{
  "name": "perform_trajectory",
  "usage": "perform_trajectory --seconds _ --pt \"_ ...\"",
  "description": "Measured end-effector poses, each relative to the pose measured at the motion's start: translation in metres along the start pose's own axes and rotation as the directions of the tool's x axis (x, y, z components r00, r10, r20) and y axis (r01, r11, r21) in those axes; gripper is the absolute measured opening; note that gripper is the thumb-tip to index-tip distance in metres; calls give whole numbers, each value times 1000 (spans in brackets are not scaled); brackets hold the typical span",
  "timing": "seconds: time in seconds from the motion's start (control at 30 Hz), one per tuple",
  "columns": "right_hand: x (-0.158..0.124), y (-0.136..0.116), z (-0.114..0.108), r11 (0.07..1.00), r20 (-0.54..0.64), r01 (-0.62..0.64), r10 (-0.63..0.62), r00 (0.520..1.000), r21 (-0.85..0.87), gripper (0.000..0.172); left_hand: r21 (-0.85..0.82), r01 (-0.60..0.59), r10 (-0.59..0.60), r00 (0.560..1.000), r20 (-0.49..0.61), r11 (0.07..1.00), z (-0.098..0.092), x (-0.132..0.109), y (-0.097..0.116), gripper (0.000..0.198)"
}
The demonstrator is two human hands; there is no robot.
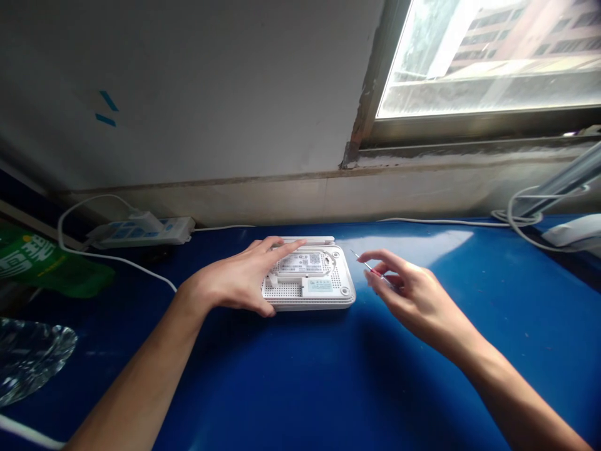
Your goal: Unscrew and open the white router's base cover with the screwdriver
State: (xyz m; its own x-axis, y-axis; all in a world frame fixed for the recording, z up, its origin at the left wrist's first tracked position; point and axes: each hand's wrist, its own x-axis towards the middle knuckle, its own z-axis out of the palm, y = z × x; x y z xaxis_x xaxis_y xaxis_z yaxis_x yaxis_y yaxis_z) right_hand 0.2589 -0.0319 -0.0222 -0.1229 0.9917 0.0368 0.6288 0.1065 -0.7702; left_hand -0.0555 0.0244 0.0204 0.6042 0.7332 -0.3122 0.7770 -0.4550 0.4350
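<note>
A white router (313, 277) lies upside down on the blue table (300, 376), its vented underside and label facing up. My left hand (241, 279) rests on the router's left side, fingers stretched flat across it and thumb against its front edge. My right hand (408, 294) hovers just right of the router, its fingers pinched on a thin screwdriver (369, 266) with a red handle. The screwdriver's metal tip points up and left toward the router's right corner, a little apart from it.
A white power strip (145, 230) with a white cable lies at the back left. A green plastic bottle (42, 266) and clear crinkled plastic (28, 354) sit at the left edge. White cables (521, 219) coil at the back right under the window (493, 56).
</note>
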Motion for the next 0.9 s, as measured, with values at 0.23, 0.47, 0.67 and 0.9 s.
perform_trajectory --seconds 0.23,0.47,0.67,0.9 --pt "-4 11 14 954 -29 131 -144 989 -270 30 -16 -1 1 999 -52 1000 4 3 3 128" --pt "-5 10 14 871 71 103 -79 994 -481 23 -63 -35 28 993 -112 997 6 3 9 125" --pt "-2 11 9 882 114 122 -79 990 -455 22 -116 -81 62 986 -158 990 -2 -3 18 118" --pt "-4 2 -2 925 -47 273 -295 954 -263 69 -108 -157 135 973 -187 982 -17 -13 15 84"
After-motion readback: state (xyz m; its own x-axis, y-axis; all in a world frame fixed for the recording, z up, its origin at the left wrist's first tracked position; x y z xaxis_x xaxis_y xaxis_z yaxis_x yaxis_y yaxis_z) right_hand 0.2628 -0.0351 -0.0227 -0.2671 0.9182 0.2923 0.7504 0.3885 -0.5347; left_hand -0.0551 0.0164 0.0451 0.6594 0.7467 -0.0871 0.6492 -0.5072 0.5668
